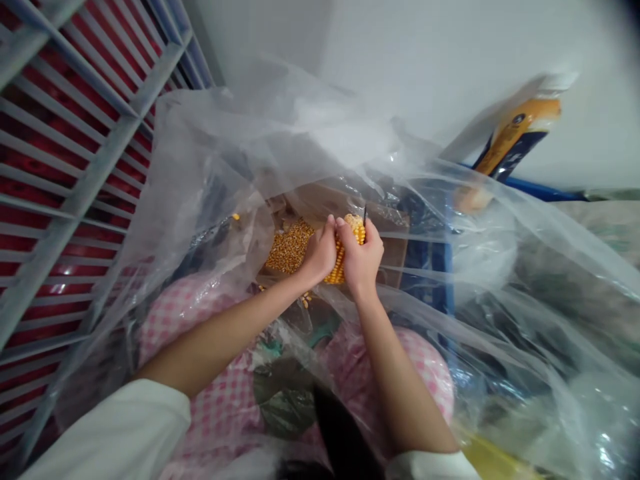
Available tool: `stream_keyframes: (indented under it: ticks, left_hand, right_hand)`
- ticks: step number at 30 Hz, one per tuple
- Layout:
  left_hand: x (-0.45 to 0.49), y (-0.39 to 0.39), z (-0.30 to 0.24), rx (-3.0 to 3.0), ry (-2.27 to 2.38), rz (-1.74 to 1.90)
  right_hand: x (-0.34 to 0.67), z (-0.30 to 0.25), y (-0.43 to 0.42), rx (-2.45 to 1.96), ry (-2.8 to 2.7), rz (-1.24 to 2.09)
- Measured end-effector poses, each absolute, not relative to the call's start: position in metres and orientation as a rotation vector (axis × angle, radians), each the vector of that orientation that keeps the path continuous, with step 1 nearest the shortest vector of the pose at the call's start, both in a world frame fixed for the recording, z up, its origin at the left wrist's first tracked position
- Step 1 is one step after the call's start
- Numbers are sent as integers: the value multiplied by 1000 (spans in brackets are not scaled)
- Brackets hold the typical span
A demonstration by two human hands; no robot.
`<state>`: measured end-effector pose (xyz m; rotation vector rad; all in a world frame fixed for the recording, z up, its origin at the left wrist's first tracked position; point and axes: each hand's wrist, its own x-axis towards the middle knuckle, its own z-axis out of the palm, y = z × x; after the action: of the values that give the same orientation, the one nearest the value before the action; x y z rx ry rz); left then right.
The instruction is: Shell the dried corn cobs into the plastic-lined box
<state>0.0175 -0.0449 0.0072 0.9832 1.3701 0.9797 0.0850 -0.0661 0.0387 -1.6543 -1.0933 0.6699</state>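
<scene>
Both my hands grip one yellow corn cob [341, 259], held upright above a cardboard box [390, 250]. My left hand [319, 253] is wrapped round the cob's left side, thumb pressed near its top. My right hand [361, 257] closes on its right side, and a thin dark tip sticks up beside its fingers. A heap of loose yellow kernels [290, 247] lies in the box just left of my hands. A few kernels are scattered below my wrists.
Clear plastic sheeting [500, 267] drapes around the box and over my lap, which is covered in pink checked cloth [220, 400]. A grey metal grille [75, 167] with red behind it stands at left. A yellow and blue package [515, 137] leans against the white wall.
</scene>
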Motion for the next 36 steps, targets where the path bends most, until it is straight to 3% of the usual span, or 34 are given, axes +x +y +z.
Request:
stream_keyframes:
  ticks: [10, 13, 17, 27, 36]
  left_hand:
    - [16, -33, 10, 984, 1357, 768]
    - [4, -20, 13, 1282, 1487, 551]
    - [-1, -16, 22, 1736, 1641, 558]
    - [15, -44, 38, 1450, 1493, 584]
    - [17, -43, 22, 1348, 1582, 699]
  right_hand:
    - [92, 24, -68, -1457, -929, 861]
    - [96, 24, -65, -1475, -778, 895]
    - [101, 29, -63, -1600, -815, 708]
    - [86, 39, -60, -1738, -996, 472]
    - [83, 31, -62, -1658, -994, 497]
